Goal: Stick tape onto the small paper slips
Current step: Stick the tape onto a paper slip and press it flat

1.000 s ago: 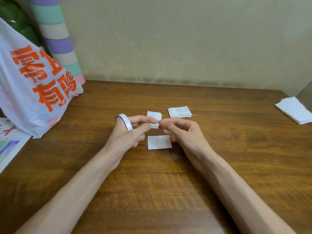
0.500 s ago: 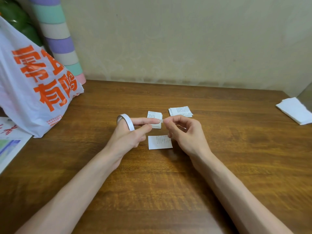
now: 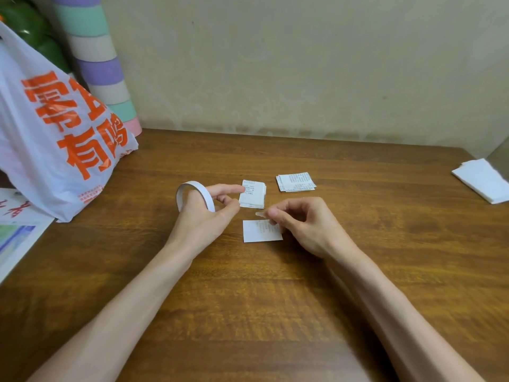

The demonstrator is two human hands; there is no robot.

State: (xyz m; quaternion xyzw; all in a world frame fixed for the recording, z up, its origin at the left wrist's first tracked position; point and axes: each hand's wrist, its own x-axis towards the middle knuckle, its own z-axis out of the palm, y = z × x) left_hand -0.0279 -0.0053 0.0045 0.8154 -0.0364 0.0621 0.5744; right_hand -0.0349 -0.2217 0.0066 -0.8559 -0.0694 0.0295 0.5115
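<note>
A single white paper slip [image 3: 260, 231] lies flat on the wooden table [image 3: 275, 299] in front of me. Behind it sit two small stacks of printed slips, one [image 3: 253, 194] just past my left fingertips and one [image 3: 296, 182] further right. A thin white tape roll [image 3: 192, 193] hangs around the fingers of my left hand [image 3: 205, 216], whose thumb and forefinger hold it. My right hand [image 3: 300, 223] pinches a short torn piece of tape [image 3: 261, 214] just above the single slip's far right corner.
A white plastic bag with orange lettering [image 3: 55, 133] fills the left side. A pastel-striped cylinder [image 3: 102, 67] stands behind it against the wall. Printed sheets [image 3: 16, 238] lie at the left edge. A folded white paper [image 3: 484, 180] lies at the far right.
The tape piece has come off the roll. My right hand has carried it down and to the right, away from my left hand, and now holds it over the single slip.
</note>
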